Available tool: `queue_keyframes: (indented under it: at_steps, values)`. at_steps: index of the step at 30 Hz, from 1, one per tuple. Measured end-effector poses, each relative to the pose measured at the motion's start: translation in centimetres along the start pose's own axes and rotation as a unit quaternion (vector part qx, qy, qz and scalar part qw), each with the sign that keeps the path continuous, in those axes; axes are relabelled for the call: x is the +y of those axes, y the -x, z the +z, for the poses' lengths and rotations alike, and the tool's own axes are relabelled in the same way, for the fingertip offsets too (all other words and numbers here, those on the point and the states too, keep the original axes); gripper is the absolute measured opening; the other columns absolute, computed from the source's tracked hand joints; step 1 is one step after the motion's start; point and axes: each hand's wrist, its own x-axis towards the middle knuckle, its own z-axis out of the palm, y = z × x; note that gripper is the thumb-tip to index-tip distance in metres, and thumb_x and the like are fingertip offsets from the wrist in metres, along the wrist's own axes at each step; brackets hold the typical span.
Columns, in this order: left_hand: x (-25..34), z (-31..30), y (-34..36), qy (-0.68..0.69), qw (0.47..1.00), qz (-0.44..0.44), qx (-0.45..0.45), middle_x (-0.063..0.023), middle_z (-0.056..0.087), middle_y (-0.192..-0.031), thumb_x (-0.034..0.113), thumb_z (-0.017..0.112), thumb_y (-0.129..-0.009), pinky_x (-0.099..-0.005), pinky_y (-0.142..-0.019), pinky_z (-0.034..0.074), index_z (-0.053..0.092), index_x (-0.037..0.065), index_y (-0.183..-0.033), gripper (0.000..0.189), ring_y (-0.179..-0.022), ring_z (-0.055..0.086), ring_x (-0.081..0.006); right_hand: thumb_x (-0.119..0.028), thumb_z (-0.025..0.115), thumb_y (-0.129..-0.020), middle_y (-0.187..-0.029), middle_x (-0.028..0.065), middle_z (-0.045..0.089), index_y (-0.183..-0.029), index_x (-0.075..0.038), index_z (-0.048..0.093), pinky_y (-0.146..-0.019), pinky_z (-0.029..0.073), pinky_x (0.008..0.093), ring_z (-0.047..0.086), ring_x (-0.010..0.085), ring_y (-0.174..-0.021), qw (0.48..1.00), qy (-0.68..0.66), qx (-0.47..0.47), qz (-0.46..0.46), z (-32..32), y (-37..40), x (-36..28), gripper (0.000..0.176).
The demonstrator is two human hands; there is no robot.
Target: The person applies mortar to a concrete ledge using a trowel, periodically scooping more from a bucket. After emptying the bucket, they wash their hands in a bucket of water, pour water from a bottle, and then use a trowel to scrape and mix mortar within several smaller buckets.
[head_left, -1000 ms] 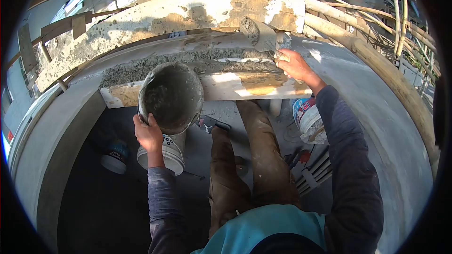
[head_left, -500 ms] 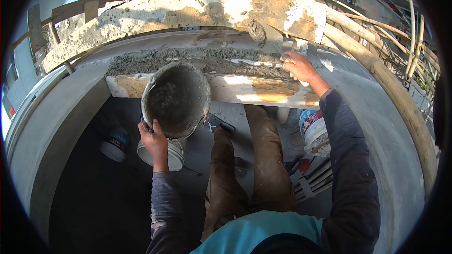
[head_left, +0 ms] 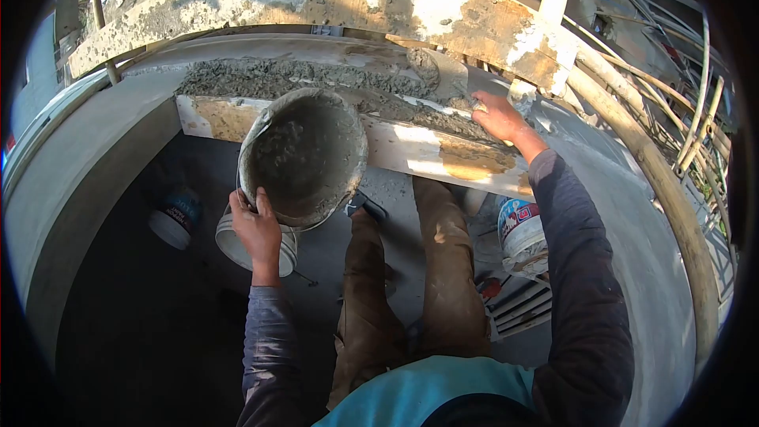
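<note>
My left hand [head_left: 257, 233] is closed on the near rim of a mortar-crusted bucket [head_left: 355, 142], which tilts so its mouth faces me. Wet grey mortar [head_left: 288, 154] lies inside it. My right hand [head_left: 500, 120] is wrapped round the handle of a trowel [head_left: 452, 75], whose flat blade points away to the left. A lump of mortar [head_left: 423, 66] sits toward the blade's left edge. Just beside the blade, a rough band of mortar [head_left: 261, 77] runs along the ledge, behind a wooden form board [head_left: 395, 142].
A mortar-splashed plank [head_left: 340, 4] crosses behind the ledge. Bamboo poles [head_left: 656, 150] stand at the right. Below are a white bucket [head_left: 291, 257], a dark-labelled paint bucket [head_left: 170, 229] and another paint bucket [head_left: 522, 233] beside my legs.
The trowel with its mortar has come down from in front of the plank to close by the mortar band. My left hand keeps its hold on the bucket. The whole view has shifted slightly.
</note>
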Motion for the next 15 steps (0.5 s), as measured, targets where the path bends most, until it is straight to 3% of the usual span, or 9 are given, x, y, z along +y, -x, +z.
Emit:
queue_keyframes:
  at_steps: [3,5,8,10,11,13,14,15]
  values:
    - [0.2,-0.1,0.0,-0.012,1.0,-0.011,-0.012,-0.0135,0.059,-0.086,0.007,0.057,-0.093,-0.0276,-0.068,0.045,0.049,-0.004,-0.096,0.014,-0.077,0.055,-0.0144,-0.032,0.056,-0.082,-0.124,0.0236,0.058,-0.129,-0.004,0.052,-0.098,0.043,0.0426,0.054,0.0397,-0.115,0.997,0.034,-0.064,0.038,0.5,-2.0,-0.3,0.054]
    - [0.5,0.0,-0.1,-0.037,0.999,0.023,0.008,-0.0065,0.056,-0.079,0.006,0.058,-0.092,-0.0251,-0.064,0.043,0.049,-0.002,-0.092,0.012,-0.067,0.048,-0.0105,-0.032,0.056,-0.083,-0.126,0.0223,0.057,-0.13,-0.005,0.052,-0.099,0.042,0.0423,0.053,0.0387,-0.117,0.994,0.06,-0.079,0.048,0.7,-3.1,0.2,0.054]
    - [0.1,-0.2,-0.1,-0.016,1.0,0.001,0.008,-0.0057,0.056,-0.079,0.006,0.059,-0.093,-0.0248,-0.064,0.042,0.05,-0.002,-0.092,0.011,-0.067,0.048,-0.0093,-0.033,0.056,-0.083,-0.13,0.0212,0.055,-0.131,-0.005,0.051,-0.102,0.04,0.0423,0.049,0.0381,-0.122,0.993,0.061,-0.07,0.078,0.9,-3.9,2.4,0.055]
    - [-0.9,-0.1,-0.1,0.003,1.0,-0.005,0.015,-0.0052,0.055,-0.079,0.006,0.058,-0.093,-0.0245,-0.064,0.042,0.05,-0.001,-0.092,0.011,-0.068,0.048,-0.0089,-0.032,0.056,-0.084,-0.117,0.0203,0.062,-0.132,-0.005,0.049,-0.087,0.048,0.0425,0.062,0.0349,-0.103,0.997,0.074,0.009,0.034,2.2,-4.9,5.9,0.055]
    - [-1.5,0.0,-0.2,0.022,0.999,-0.009,0.022,-0.0046,0.055,-0.079,0.006,0.058,-0.093,-0.0242,-0.064,0.042,0.05,-0.001,-0.093,0.011,-0.069,0.048,-0.0085,-0.032,0.056,-0.084,-0.117,0.0203,0.062,-0.132,-0.005,0.049,-0.087,0.048,0.0425,0.062,0.0349,-0.103,0.996,0.077,0.007,0.033,1.8,-5.0,5.5,0.055]
    - [-1.8,-0.3,-0.2,0.023,0.999,-0.028,0.02,-0.0029,0.055,-0.08,0.007,0.058,-0.094,-0.0235,-0.065,0.042,0.051,0.0,-0.093,0.011,-0.07,0.047,-0.0077,-0.029,0.055,-0.086,-0.096,0.0157,0.064,-0.133,-0.004,0.047,-0.064,0.051,0.0398,0.063,0.0254,-0.071,0.973,-0.085,-0.073,0.2,0.7,-4.8,4.5,0.054]
    - [-1.8,-0.5,-0.3,0.01,0.999,-0.045,0.015,-0.0023,0.054,-0.08,0.007,0.058,-0.094,-0.0229,-0.065,0.042,0.051,0.0,-0.093,0.01,-0.07,0.047,-0.0072,-0.026,0.054,-0.088,-0.079,0.0094,0.059,-0.135,-0.003,0.045,-0.046,0.043,0.0339,0.052,0.0161,-0.052,0.972,-0.137,-0.049,0.183,1.4,-5.4,5.4,0.053]
    - [-2.2,-0.5,-0.3,-0.005,0.998,-0.062,0.01,-0.0016,0.054,-0.081,0.007,0.058,-0.094,-0.0223,-0.066,0.042,0.05,0.0,-0.093,0.01,-0.071,0.047,-0.0067,-0.026,0.054,-0.088,-0.079,0.0094,0.059,-0.135,-0.003,0.045,-0.046,0.043,0.0339,0.052,0.0161,-0.052,0.972,-0.137,-0.054,0.185,1.7,-5.9,6.4,0.053]
